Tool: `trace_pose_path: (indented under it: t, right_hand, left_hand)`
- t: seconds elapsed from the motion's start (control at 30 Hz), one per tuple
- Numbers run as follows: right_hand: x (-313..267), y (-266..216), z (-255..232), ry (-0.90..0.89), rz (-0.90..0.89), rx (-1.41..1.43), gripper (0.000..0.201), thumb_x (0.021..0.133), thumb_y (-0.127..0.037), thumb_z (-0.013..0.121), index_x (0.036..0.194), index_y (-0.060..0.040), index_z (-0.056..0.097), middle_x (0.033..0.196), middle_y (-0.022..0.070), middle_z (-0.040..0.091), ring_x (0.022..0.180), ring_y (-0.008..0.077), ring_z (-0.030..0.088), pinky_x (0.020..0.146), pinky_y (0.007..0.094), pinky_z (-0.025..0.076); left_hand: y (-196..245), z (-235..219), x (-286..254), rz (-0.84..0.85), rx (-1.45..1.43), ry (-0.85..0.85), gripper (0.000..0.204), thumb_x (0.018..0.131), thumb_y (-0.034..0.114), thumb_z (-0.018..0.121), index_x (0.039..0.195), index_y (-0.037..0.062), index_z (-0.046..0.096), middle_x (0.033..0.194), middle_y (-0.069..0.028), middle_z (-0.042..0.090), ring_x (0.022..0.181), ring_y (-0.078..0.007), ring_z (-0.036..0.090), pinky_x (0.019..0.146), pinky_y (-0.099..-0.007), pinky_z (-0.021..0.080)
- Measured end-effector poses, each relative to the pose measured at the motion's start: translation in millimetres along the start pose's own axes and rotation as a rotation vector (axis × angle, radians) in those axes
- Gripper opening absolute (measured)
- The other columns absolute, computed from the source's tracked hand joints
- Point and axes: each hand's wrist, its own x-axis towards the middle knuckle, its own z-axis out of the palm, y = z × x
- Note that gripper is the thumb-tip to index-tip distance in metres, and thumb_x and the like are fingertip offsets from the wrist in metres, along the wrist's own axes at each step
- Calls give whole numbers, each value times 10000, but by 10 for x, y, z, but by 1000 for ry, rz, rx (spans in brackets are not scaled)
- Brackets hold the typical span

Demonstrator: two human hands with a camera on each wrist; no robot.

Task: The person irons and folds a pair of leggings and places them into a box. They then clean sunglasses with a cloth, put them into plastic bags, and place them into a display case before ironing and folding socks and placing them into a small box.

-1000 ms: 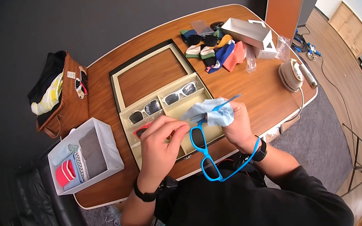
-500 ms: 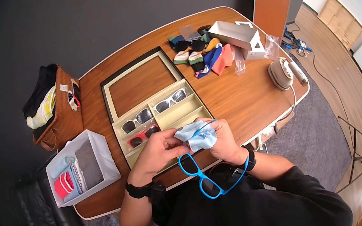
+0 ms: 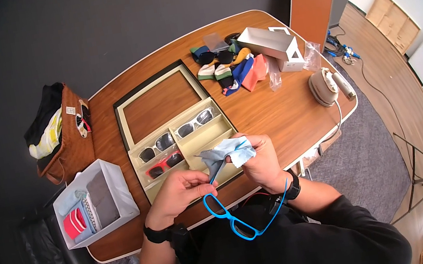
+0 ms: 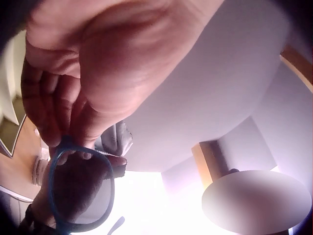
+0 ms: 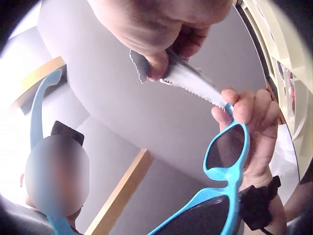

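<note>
Blue-framed sunglasses (image 3: 230,216) with dark lenses hang below my hands, close to my body. With thumb and fingers, my left hand (image 3: 176,195) pinches a front corner of the frame, by the hinge. My right hand (image 3: 263,163) grips a light blue cloth (image 3: 240,152) with a zigzag edge. In the right wrist view the cloth (image 5: 193,85) wraps one temple arm, hiding most of it, and reaches down to the left fingertips. The other temple arm (image 5: 36,117) sticks out free. Just beyond my hands lies a sectioned eyewear case (image 3: 202,140), its windowed lid folded back.
Two white-framed pairs (image 3: 156,147) and a red pair (image 3: 165,165) lie in the case. Left are a brown basket (image 3: 78,147) of clothes and a white bin (image 3: 127,198). Socks (image 3: 223,70), a white box (image 3: 269,42) and a handheld steamer (image 3: 323,87) are right.
My left hand came in to the cloth, then drew down to the frame's hinge corner. The cloth now stretches along the temple arm. The head view has shifted slightly.
</note>
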Motion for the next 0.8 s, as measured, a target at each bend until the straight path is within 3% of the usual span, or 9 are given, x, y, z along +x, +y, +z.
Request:
trace_pose_path:
  t: [0.23, 0.37, 0.53, 0.73, 0.8]
  right_hand:
    - [-30, -131, 19, -26, -123, -160, 180, 782, 55, 880, 942, 10, 809, 949, 69, 757, 892, 144, 710, 793, 280, 541]
    - [-144, 82, 74, -126, 38, -78, 139, 811, 29, 873, 932, 4, 808, 950, 69, 768, 886, 144, 721, 791, 291, 557]
    - [-105, 37, 5, -143, -16, -133, 132, 822, 44, 855, 941, 10, 808, 953, 70, 772, 894, 147, 731, 795, 282, 562]
    - [115, -185, -346, 23, -95, -200, 157, 863, 47, 831, 1012, -5, 829, 984, 38, 786, 934, 115, 709, 845, 281, 552]
    - [232, -269, -481, 171, -100, -96, 164, 874, 43, 826, 1033, 2, 823, 1019, 35, 796, 960, 110, 710, 862, 284, 555]
  left_hand:
    - [28, 18, -98, -17, -20, 11, 187, 1003, 67, 765, 1120, -79, 758, 977, -105, 790, 912, -149, 753, 855, -281, 587]
    - [34, 126, -79, 44, -75, 38, 186, 995, 58, 772, 1121, -78, 761, 970, -111, 791, 897, -154, 753, 841, -281, 588]
    - [17, 85, -101, 28, -53, 61, 181, 986, 50, 780, 1112, -80, 765, 958, -110, 792, 877, -153, 752, 824, -279, 590]
    - [34, -4, -213, -4, -11, 88, 166, 987, 31, 770, 1103, -87, 764, 965, -117, 794, 890, -158, 758, 830, -279, 594]
    - [7, -37, -246, 16, 49, 136, 146, 985, 10, 761, 1096, -83, 760, 975, -127, 796, 903, -160, 760, 838, -277, 595]
